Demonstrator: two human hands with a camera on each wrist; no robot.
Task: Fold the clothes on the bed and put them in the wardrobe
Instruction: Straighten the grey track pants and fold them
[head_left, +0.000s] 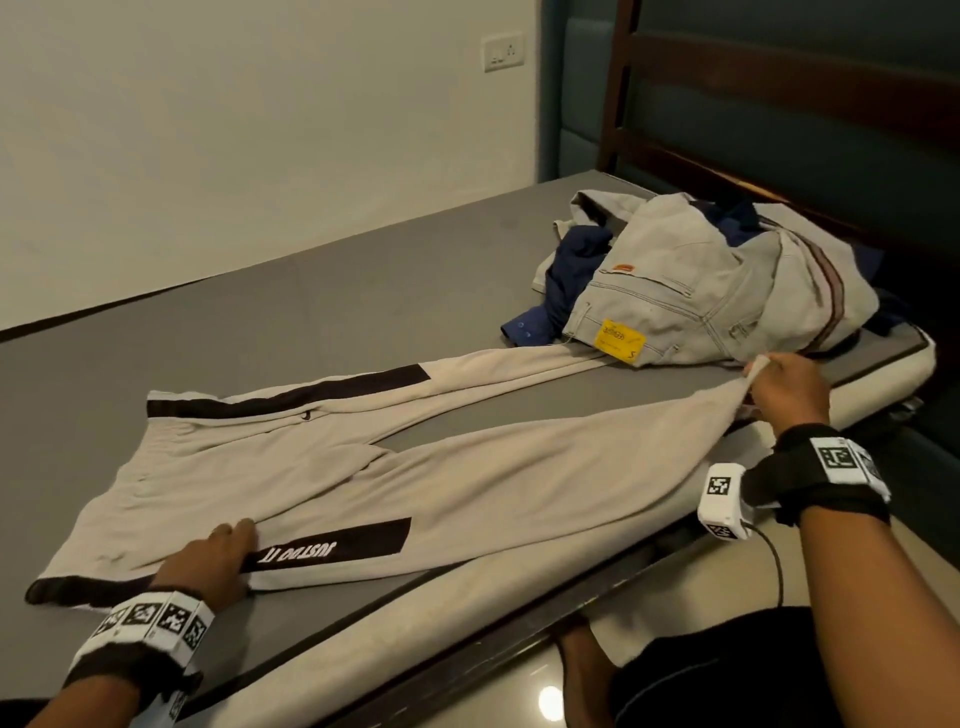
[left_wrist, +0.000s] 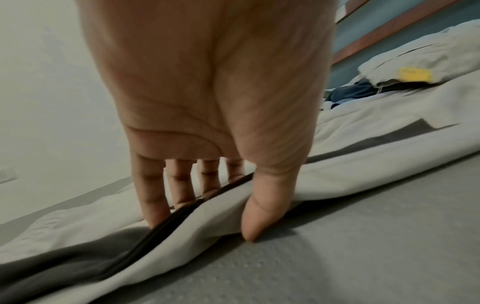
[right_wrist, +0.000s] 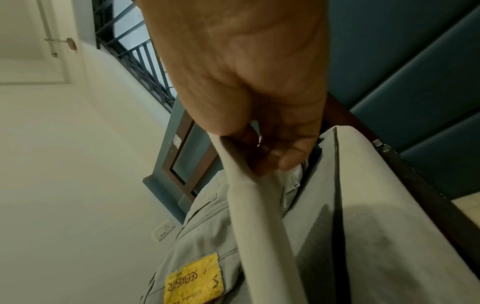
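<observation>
Beige track pants with black side stripes lie spread on the grey bed, waist to the left and legs running right. My left hand sits on the near hip by the printed stripe. In the left wrist view its fingers and thumb pinch a raised fold of the pants. My right hand grips the hem of the near leg and holds it lifted at the bed's right end. The right wrist view shows the right hand with the pant leg hanging taut from it.
A pile with grey jeans bearing a yellow tag and a navy garment lies near the dark headboard, on top of the far leg's end. Part of the near leg drapes over the bed's front edge. A wall runs behind the bed.
</observation>
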